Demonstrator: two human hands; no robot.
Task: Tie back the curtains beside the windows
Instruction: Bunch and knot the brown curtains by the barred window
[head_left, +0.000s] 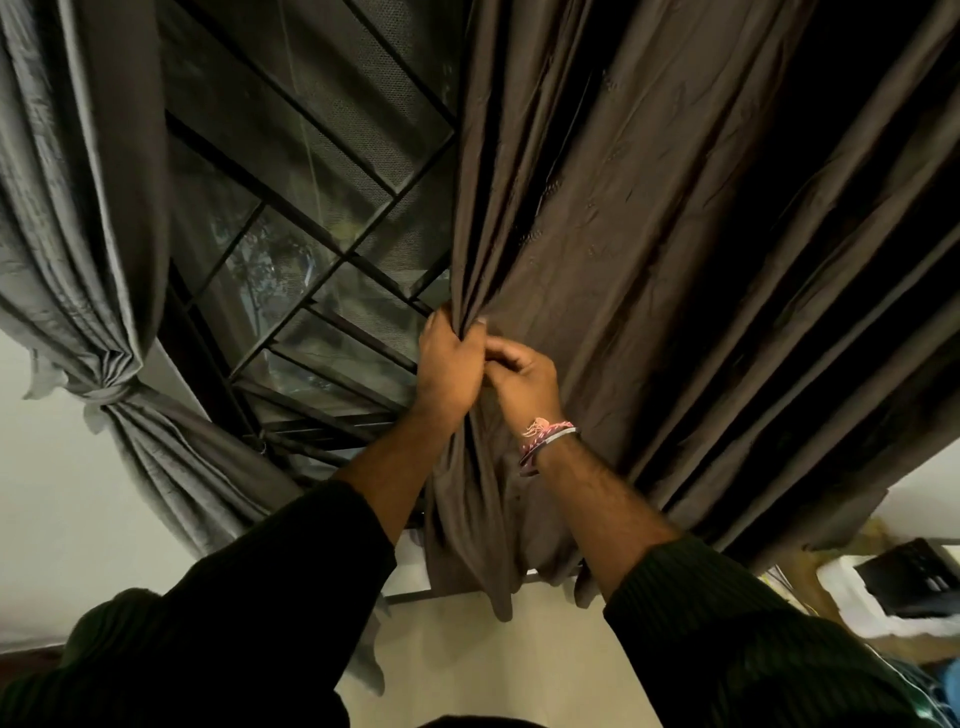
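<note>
Two curtains flanking a barred window (311, 249): right curtain (675, 234) hanging loose in long folds, covering that side of the glass and reaching down past the sill; left curtain (78, 234) already cinched at its waist with a tie (111, 397) and drawn clear of the panes. Gathering of the second drape apparently in hand, with roughly half the job done. Left hand (447, 364) closed around the bunched inner edge of the right curtain, fingers wrapped over a thick pleat beside the bars. Right hand (522, 382) touching the left one, fingers curled in and seemingly pinching fabric, though exactly what sits between them cannot be told. Bracelets (548, 441) on the right wrist. No tie-back visible for this side. Next move, likely: sweeping the remaining folds into the bundle, then finding a band or strip and wrapping it around while keeping the bunch tight.
</note>
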